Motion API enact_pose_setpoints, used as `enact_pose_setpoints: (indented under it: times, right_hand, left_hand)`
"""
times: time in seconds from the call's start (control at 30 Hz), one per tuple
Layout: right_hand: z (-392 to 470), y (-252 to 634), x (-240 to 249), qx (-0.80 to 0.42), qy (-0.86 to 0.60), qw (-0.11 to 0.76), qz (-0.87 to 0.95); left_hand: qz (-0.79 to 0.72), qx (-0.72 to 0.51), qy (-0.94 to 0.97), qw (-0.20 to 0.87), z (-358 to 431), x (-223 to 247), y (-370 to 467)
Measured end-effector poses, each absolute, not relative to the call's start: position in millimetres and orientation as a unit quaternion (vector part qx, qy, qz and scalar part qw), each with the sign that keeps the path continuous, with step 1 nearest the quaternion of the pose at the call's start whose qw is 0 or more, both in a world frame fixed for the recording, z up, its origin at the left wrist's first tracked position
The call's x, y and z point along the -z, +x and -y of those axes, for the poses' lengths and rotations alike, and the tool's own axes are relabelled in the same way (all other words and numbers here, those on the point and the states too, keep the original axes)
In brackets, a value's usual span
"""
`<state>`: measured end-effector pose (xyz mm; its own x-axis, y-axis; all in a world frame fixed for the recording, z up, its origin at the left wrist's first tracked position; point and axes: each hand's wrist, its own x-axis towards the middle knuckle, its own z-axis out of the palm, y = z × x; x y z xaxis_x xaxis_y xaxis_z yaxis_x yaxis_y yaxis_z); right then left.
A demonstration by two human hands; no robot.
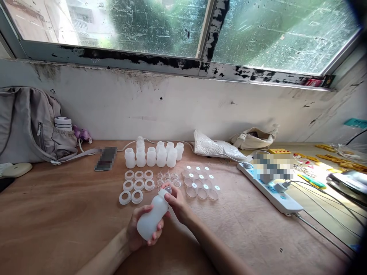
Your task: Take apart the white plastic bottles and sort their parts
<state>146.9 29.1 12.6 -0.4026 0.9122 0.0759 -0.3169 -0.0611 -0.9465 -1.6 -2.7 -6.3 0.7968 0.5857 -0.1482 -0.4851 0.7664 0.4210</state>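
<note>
A frosted white baby bottle point(151, 219) lies tilted in my left hand point(134, 231), whose fingers wrap round its body. My right hand point(179, 205) is closed at the bottle's upper end, with its fingers on the white screw ring point(162, 192). A clear nipple point(168, 189) pokes out of that ring, partly hidden by the fingers. Just beyond my hands are several clear nipples point(174, 176), set out in rows. White screw rings point(139, 185) lie to their left, and clear domed caps point(202, 191) to their right. Behind them stand several frosted bottles point(151, 157), one with a clear cap over it.
A phone point(106, 158) and a grey backpack point(23, 126) are at the left. White packaging point(215, 147) and a cream bag point(254, 138) rest against the wall. A power strip point(275, 194) with trailing cables crosses the right side, beside yellow items point(279, 151).
</note>
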Motion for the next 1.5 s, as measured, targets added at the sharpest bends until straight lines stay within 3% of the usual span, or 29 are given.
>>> enact_pose_setpoints:
  times: [0.5, 0.7, 1.03, 1.5]
  right_hand:
    - [-34.3, 160.0, -18.6, -0.774, -0.183, 0.417, 0.440]
    - [-42.3, 163.5, -17.3, -0.703, -0.283, 0.503, 0.416]
    - [-52.4, 170.8, -11.1, -0.646, -0.362, 0.510, 0.438]
    - [-54.9, 175.6, -11.6, -0.661, -0.332, 0.502, 0.448]
  left_hand:
    - [-0.185, -0.319, 0.270, 0.890, -0.1, 0.5, -3.5]
    - [-0.322, -0.304, 0.404, 0.800, 0.4, -6.9, -0.8]
    - [-0.413, -0.367, 0.533, 0.641, -1.2, -5.3, 6.0]
    - [-0.401, -0.304, 0.462, 0.730, -2.8, -8.3, 1.8]
